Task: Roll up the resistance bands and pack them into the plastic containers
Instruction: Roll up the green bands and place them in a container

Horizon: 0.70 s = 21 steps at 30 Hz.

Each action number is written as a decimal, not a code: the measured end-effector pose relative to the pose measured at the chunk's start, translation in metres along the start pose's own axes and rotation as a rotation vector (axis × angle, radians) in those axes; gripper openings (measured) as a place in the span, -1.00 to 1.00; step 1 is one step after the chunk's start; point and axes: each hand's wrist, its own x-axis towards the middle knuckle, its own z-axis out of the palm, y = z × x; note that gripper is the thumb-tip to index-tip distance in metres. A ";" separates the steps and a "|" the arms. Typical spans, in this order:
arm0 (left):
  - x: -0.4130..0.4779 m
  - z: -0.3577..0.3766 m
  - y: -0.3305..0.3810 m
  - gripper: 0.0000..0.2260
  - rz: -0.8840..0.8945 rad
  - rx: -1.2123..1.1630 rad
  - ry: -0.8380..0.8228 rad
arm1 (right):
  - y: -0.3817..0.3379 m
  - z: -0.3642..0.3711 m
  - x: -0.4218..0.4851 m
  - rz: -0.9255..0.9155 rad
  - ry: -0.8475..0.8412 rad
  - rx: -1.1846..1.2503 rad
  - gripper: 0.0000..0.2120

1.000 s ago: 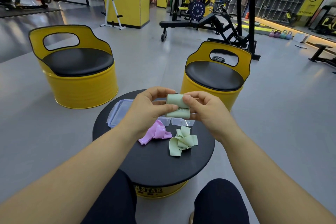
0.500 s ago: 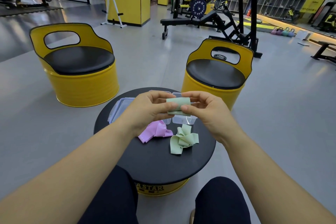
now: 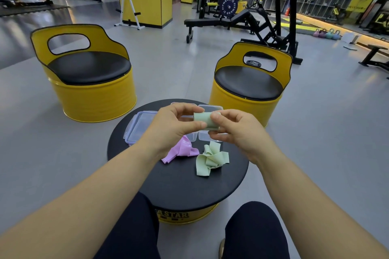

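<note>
Two yellow steel-drum chairs with black seat pads, one on the left (image 3: 84,82) and one on the right (image 3: 248,99), stand on the grey gym floor beyond a round black-topped desk (image 3: 179,185). The desk's yellow drum base shows the letters "ASTAR". Both bare forearms reach forward over the desk and meet above its far half. The left hand (image 3: 170,130) pinches the left end of a tightly rolled pale green resistance band (image 3: 205,120) between thumb and curled fingers. The right hand (image 3: 237,132) grips the other end, thumb on the front and fingers wrapped behind. The roll is held in the air just above the clear plastic containers (image 3: 207,136). A clear lid with a purple rim (image 3: 139,126) lies to their left. Nearer the person lie a crumpled pink band (image 3: 181,151) and a loose pale green band (image 3: 210,160). A blue weight plate (image 3: 227,5) far behind reads "FITNESS".
</note>
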 end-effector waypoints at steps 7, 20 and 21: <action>0.005 -0.003 0.015 -0.75 -0.040 0.192 -0.122 | -0.022 -0.006 0.004 -0.071 -0.074 -0.159 -0.80; -0.008 -0.001 0.031 -0.74 0.172 0.595 -0.115 | -0.023 -0.004 -0.011 -0.110 0.002 -0.155 -0.57; -0.008 0.000 0.034 -0.76 0.192 0.584 -0.102 | -0.024 -0.004 -0.013 -0.109 -0.002 -0.096 -0.60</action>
